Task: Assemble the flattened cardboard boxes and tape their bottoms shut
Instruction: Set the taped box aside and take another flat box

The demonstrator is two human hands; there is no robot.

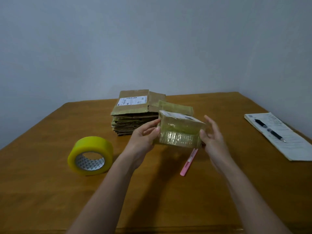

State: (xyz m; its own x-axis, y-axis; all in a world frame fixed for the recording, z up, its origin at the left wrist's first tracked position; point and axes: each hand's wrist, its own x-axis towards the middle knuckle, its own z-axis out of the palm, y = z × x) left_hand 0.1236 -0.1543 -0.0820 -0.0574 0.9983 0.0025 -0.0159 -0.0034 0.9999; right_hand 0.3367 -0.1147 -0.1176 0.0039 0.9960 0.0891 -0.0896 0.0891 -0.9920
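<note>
Yellow tape roll sits at approx 9 o'clock on the desk, lying w/ its core facing the camera. Behind centre, at 12 o'clock, the stack of flattened boxes waits, label side up. Left hand holds the small box by its left end, fingers curled on the edge, so that grip is closed on the box. The box is lifted above desk centre, just in front of the stack; long axis runs roughly 9-to-3, tilted a bit, w/ a glossy taped face turned toward the camera. Right hand is at the box's right end, thumb touching, fingers spread and mostly straight, i.e. an open grip steadying rather than clamping. Pink cutter lies under the box at approx 5 o'clock; notepad w/ pen at 3 o'clock. Probably the step is squaring up or checking this box; next move likely needs flaps pressed flat, then tape and cutter fetched.
</note>
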